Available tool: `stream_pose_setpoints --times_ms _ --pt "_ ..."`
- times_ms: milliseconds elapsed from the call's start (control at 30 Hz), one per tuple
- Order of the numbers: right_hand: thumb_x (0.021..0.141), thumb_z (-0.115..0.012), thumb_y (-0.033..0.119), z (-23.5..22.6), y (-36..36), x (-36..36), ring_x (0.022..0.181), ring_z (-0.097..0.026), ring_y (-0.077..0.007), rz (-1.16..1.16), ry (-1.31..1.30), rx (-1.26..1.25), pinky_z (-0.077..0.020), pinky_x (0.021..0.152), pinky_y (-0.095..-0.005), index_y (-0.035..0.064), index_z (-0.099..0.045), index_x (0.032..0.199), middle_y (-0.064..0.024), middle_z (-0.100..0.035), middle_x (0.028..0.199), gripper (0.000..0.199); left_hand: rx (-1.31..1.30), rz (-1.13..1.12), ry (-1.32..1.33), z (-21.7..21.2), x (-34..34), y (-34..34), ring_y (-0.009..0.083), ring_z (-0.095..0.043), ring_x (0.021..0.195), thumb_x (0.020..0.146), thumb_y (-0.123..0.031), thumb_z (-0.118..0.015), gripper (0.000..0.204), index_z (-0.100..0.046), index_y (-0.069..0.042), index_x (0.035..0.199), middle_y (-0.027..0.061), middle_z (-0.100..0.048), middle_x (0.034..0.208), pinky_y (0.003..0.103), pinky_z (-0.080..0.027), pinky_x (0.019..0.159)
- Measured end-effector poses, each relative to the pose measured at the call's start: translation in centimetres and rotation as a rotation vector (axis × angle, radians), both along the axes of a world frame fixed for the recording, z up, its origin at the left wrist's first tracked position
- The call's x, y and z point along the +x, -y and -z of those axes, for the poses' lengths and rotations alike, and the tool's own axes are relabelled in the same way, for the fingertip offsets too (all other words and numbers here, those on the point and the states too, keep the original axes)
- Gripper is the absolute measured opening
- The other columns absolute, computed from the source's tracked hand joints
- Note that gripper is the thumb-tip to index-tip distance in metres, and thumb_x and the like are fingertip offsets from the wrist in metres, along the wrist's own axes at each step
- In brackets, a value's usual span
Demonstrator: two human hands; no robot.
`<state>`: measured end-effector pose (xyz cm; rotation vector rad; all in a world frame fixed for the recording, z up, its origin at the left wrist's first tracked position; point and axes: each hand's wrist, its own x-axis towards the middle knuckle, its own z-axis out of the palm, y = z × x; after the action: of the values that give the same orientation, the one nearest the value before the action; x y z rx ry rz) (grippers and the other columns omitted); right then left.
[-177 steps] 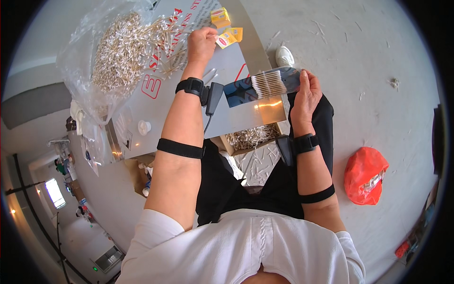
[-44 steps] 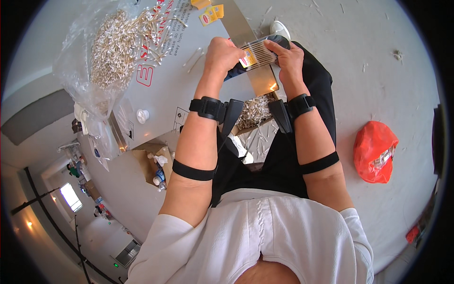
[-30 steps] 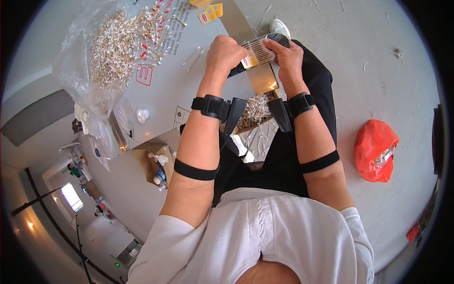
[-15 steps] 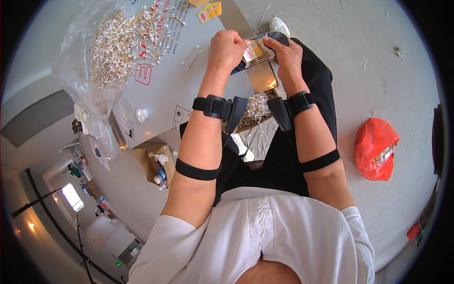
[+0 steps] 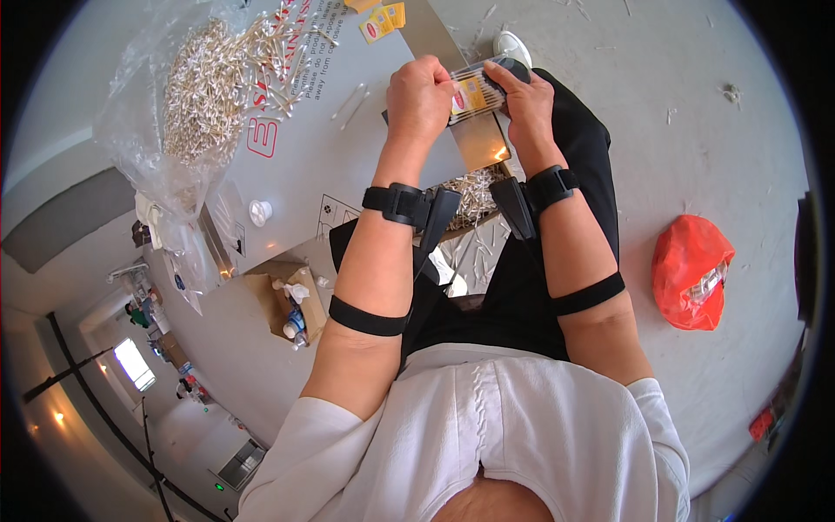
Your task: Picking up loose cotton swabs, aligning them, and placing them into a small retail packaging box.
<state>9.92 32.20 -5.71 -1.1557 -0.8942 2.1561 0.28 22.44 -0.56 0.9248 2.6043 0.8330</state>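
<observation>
Nearest the body, a small cardboard box (image 5: pixel 461 196) of pale sticks sits on the lap, between the two forearms with their black straps. Above it, both hands meet over the edge of a grey board (image 5: pixel 348 148). The left hand (image 5: pixel 419 96) is closed in a fist around one end of a flat row of thin sticks (image 5: pixel 477 87) with a yellow label across it; the right hand (image 5: pixel 526 100) pinches the other end, fingers together on it. Farther out on the board lie a few loose sticks (image 5: pixel 352 87), then a clear plastic bag (image 5: pixel 174 96) heaped with more of them, and two yellow packets (image 5: pixel 384 19) at the far edge. An orange bag (image 5: pixel 691 270) lies on the floor to the right.
</observation>
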Motion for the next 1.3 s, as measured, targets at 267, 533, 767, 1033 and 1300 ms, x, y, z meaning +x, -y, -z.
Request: stream_pose_setpoints --times_ms 267,533,767,1033,1300 --pt "0.08 -0.078 0.008 -0.4 0.2 -0.1 0.066 -0.062 -0.013 0.024 -0.026 -0.025 -0.0515 0.063 -0.0276 -0.0057 -0.069 0.088 -0.0063 -0.07 0.082 0.019 0.087 -0.043 -0.234 1.2 2.1 2.9 0.0382 -0.054 0.117 0.084 -0.017 -0.069 0.038 -0.057 -0.001 0.116 0.0217 -0.055 0.129 0.043 -0.046 0.092" --pt "0.079 -0.079 0.009 0.6 0.3 -0.5 0.066 -0.061 -0.0124 0.057 -0.006 0.023 -0.0495 0.063 -0.0268 -0.0062 -0.069 0.084 -0.0065 -0.069 0.078 0.019 -0.204 -0.002 -0.356 3.6 5.9 4.8 0.04 -0.007 0.149 0.097 -0.057 -0.04 0.082 -0.017 0.0 0.153 0.0237 -0.014 0.159 0.058 -0.009 0.116" --pt "0.077 -0.082 0.01 1.7 0.1 -0.9 0.066 -0.06 -0.0127 0.054 0.003 0.056 -0.0501 0.064 -0.0273 -0.0087 -0.068 0.084 -0.0066 -0.068 0.078 0.024 -0.303 0.014 -0.355 3.2 6.7 4.0 0.0402 -0.006 0.149 0.096 -0.059 -0.041 0.087 -0.015 0.002 0.152 0.0245 -0.012 0.16 0.063 -0.007 0.114" --pt "0.076 -0.083 0.011 1.1 0.4 -0.7 0.065 -0.058 -0.0101 0.027 0.015 0.175 -0.0495 0.059 -0.0273 -0.0065 -0.069 0.083 -0.0042 -0.068 0.078 0.024 -0.321 0.018 -0.328 3.0 6.7 4.0 0.04 -0.005 0.149 0.093 -0.06 -0.047 0.094 -0.014 0.006 0.152 0.0244 -0.01 0.16 0.065 -0.004 0.113" --pt "0.078 -0.079 0.014 -0.1 0.1 0.3 0.054 -0.048 -0.0089 0.026 0.071 -0.045 -0.0362 0.048 -0.0255 0.0013 -0.066 0.074 0.0001 -0.06 0.067 0.018 -0.202 0.004 -0.377 2.7 6.8 4.4 0.0436 -0.01 0.147 0.095 -0.056 -0.048 0.084 -0.019 -0.003 0.153 0.0246 -0.014 0.158 0.064 -0.01 0.113"
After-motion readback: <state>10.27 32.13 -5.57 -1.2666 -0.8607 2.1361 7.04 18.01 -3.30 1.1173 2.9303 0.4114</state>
